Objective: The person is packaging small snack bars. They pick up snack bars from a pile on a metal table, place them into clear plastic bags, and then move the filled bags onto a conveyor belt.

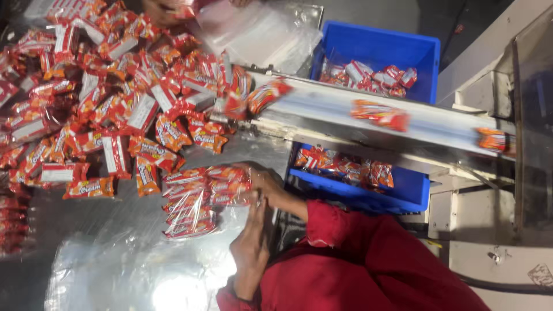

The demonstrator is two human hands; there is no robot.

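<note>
Fingers [253, 173] of both hands closed on bagged packet stack [199, 198].

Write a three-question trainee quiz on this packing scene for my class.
1. True or false: the blue plastic crate holds red-orange snack packets.
2. What do the person's hands grip? A) a clear plastic bag of packets B) a steel knife
3. Fill in: single packets ride down the sloping white ____.
Key: 1 true; 2 A; 3 conveyor.
</note>
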